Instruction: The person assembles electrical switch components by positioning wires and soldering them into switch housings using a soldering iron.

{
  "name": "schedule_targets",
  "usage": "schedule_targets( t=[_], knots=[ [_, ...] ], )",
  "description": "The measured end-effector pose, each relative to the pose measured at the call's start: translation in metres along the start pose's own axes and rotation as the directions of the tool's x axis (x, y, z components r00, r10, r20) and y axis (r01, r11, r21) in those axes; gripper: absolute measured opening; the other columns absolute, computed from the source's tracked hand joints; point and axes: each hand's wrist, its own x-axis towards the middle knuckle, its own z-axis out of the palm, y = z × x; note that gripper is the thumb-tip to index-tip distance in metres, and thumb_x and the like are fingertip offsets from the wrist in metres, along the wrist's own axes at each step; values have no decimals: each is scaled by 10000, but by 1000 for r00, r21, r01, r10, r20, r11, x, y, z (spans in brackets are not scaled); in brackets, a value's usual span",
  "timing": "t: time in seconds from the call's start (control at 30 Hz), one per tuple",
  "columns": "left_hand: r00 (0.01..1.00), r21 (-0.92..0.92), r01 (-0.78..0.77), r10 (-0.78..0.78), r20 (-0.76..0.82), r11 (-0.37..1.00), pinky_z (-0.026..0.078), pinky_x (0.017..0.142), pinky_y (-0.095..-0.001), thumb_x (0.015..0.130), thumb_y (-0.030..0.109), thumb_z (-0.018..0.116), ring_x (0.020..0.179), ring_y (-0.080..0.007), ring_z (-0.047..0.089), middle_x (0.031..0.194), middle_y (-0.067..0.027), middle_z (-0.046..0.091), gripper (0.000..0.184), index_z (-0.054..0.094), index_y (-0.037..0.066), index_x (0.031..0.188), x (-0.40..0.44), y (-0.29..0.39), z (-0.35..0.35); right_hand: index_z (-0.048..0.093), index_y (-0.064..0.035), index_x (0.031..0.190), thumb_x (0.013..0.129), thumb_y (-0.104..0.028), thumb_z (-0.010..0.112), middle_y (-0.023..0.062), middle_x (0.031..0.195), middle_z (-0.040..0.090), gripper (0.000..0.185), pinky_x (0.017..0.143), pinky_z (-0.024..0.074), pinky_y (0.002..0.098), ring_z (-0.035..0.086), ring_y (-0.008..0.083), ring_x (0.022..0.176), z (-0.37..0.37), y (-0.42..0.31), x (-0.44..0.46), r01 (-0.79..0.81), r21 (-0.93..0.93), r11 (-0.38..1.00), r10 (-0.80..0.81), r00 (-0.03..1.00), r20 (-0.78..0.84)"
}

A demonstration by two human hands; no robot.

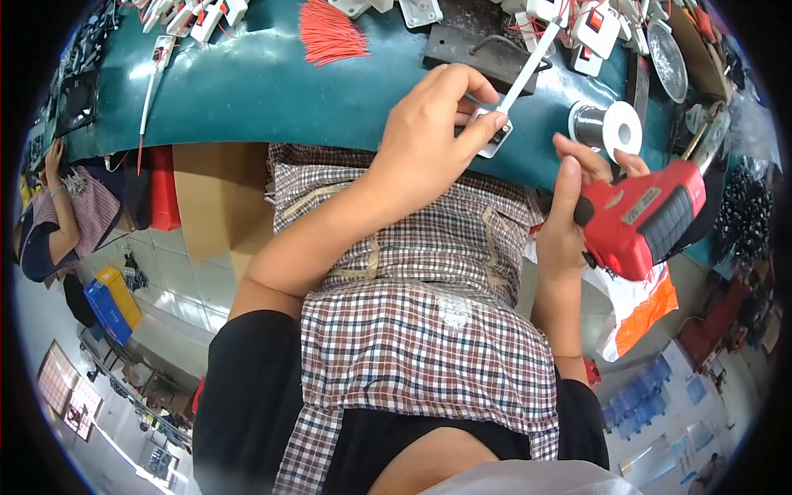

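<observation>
My left hand (429, 124) is closed over the near edge of the bench, thumb and fingers gripping a small white plastic switch housing (495, 136). The inside of the housing faces up, and a white cable (532, 70) runs from it up to the right. My right hand (569, 198) is wrapped around a red soldering gun (639, 214) with a black grip, to the right of the housing and apart from it. The gun hides part of that hand. Between the two, a little further back, lies a spool of solder wire (606, 125).
On the green bench (247, 103) lie a bundle of red wires (330, 33), a dark metal block (462, 54) and a cable with a red end (153, 91). White switch parts (598, 29) are heaped at the back. A round metal dish (667, 62) stands right. Another person (62, 214) sits left.
</observation>
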Motion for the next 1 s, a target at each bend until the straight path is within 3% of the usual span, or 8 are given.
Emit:
schedule_targets(
  t=[0.03,0.23,0.3,0.43,0.5,0.6,0.93,1.0],
  knots=[
    [1000,32,10,-11,25,999,572,736,-276,894,76,666,873,-158,668,998,-105,623,214,571,-36,1049,0,0,-3,298,-20,1241,953,-35,536,97,1032,673,374,852,451,248,611,123,914,-4,0,-4,-24,-11,1000,25,1000,7],
    [974,319,-194,220,-47,928,540,720,-284,827,113,726,791,-170,646,893,-73,643,189,614,8,936,-12,7,-27,302,-25,1215,948,-6,526,124,1031,658,349,823,477,242,627,140,908,-5,3,-26,-52,-75,996,58,995,79],
    [959,492,-281,262,109,824,518,662,-283,764,109,766,753,-182,637,840,-65,645,228,631,24,926,-17,10,-31,293,-22,1221,941,27,514,138,1081,643,360,866,491,252,641,165,958,3,2,-31,-30,58,998,21,987,158],
    [936,518,-327,345,65,790,491,610,-296,718,109,786,701,-188,615,789,-54,634,203,643,43,847,-20,-3,-21,439,-7,1225,883,49,586,97,1145,585,376,861,511,264,635,176,993,25,-3,-39,-52,287,956,12,990,139],
    [932,500,-334,359,50,799,483,613,-323,711,105,763,701,-210,601,780,-49,610,176,632,55,818,-19,-8,-17,380,13,1225,871,46,600,126,1182,580,418,843,553,277,657,201,962,36,8,-41,14,273,962,-61,985,163],
    [923,506,-342,385,22,792,468,609,-351,689,85,727,695,-236,575,780,-53,563,147,612,60,778,-20,-2,-14,406,77,1206,836,24,644,175,1153,628,443,753,603,266,684,213,926,48,17,-42,110,309,945,-114,993,-5],
    [832,589,-469,554,43,659,413,592,-357,596,54,672,689,-235,547,831,-65,540,192,544,61,740,-20,5,-17,511,85,1151,799,-1,686,138,1073,685,402,784,593,250,645,193,981,47,18,-40,212,109,971,-216,976,29],
    [814,527,-508,580,34,681,429,582,-342,616,53,679,677,-219,566,830,-62,566,192,548,55,758,-15,1,-15,555,65,1142,804,-24,690,109,1071,690,375,779,589,235,627,180,979,56,16,-44,69,411,909,-25,994,-111]
  ],
)
